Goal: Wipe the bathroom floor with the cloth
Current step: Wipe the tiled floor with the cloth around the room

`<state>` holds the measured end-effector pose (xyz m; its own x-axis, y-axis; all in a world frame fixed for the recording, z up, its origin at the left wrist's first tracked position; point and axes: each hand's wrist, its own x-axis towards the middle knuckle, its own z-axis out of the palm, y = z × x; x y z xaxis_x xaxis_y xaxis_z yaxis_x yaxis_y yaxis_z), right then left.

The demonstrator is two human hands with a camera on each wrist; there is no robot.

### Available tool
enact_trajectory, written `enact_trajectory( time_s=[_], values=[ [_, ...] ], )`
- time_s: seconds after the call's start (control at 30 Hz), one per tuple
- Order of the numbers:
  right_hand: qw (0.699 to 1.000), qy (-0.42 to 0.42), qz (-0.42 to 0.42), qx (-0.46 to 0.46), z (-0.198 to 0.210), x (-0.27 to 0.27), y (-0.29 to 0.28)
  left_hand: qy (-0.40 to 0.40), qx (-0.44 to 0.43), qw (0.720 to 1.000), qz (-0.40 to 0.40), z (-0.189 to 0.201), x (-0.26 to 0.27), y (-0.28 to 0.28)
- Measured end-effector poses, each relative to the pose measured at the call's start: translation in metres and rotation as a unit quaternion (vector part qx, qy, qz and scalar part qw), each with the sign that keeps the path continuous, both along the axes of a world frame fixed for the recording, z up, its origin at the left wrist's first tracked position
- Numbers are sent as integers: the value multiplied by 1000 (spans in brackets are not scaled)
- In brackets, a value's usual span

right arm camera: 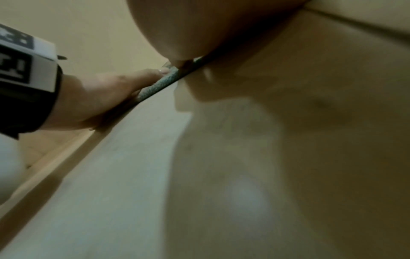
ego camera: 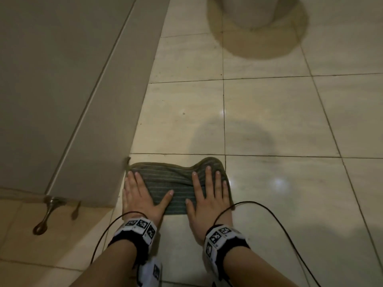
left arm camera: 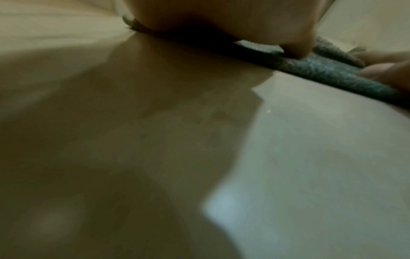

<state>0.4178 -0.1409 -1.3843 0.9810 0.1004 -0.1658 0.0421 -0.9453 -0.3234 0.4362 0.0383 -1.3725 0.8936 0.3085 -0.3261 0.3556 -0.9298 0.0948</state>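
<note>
Flat under both hands (ego camera: 143,191), cloth (ego camera: 174,183), long axis left-right.

Each bare forearm wears a black wristband (ego camera: 134,241) carrying white blocks printed with black square markers; thin black cables (ego camera: 290,228) loop off the bands.

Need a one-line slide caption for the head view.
Both hands, left hand and right hand, press flat on a striped grey-green cloth on the glossy tiled bathroom floor beside a door.
</note>
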Motion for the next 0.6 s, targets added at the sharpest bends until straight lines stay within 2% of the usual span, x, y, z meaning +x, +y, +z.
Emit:
enact_trajectory(
  time_s=[0.13, 0.33, 0.5, 0.6],
  values=[
    [1000, 21, -11, 4, 5, -35, -8, -14, 1, 1000, 14, 2, -33, -13],
    [999, 25, -19, -18, -2, -39, -57, -31, -25, 999, 35, 10, -48, -64],
    [992, 48, -97, -68, 2, -48, -157, -44, -98, 994, 5, 13, -51, -172],
    [982, 94, -140, -87, 11, -56, -213, -37, -96, 994, -33, 13, -57, -233]
  ],
)
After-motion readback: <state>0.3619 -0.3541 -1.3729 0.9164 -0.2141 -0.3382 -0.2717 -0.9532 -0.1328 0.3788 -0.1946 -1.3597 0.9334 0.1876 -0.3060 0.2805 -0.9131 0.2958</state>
